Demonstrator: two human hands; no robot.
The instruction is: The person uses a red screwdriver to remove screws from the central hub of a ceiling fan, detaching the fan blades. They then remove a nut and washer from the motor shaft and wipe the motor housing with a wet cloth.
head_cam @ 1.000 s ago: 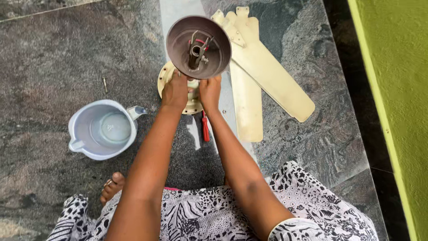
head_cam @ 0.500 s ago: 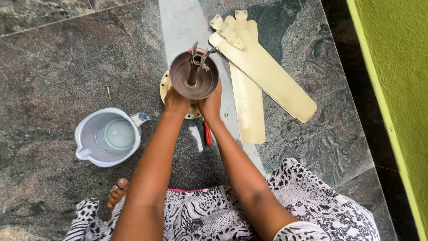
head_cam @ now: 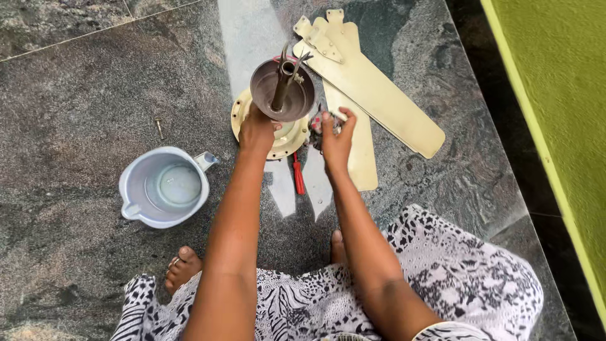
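Leaving canopy [head_cam: 282,95], right hand [head_cam: 336,140] now off; left hand [head_cam: 255,129] stays.

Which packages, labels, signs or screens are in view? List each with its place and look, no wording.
None in view: no package, label, sign or screen.
Only bare things lie on the stone floor: a cream fan motor with a brown cup, cream blades, a pale jug, a red screwdriver.
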